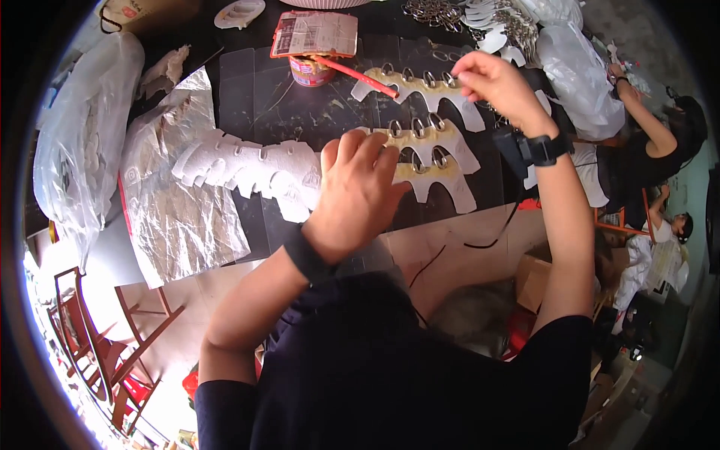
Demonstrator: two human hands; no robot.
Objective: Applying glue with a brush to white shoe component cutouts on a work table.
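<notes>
Three white cut-out strips with arched lower edges lie on the dark table: a far one (466, 112), a middle one (452, 148) and a near one (452, 187). Oval metal rings (429, 78) stand along their yellowish, glue-like upper edges. My right hand (491, 86) pinches a metal ring at the right end of the far strip. My left hand (356, 184) is over the left ends of the nearer strips, its fingers curled and the tips partly hidden. I cannot make out what they grip. Left of it lies a stack of white cut-outs (255, 165).
A pink tub (311, 73) carries a printed card (315, 34) and a red stick (358, 78). Crumpled foil (184, 195) and a plastic bag (88, 135) lie left. Loose rings (433, 13) and white pieces (499, 22) are at the back. Another person (660, 142) works at right.
</notes>
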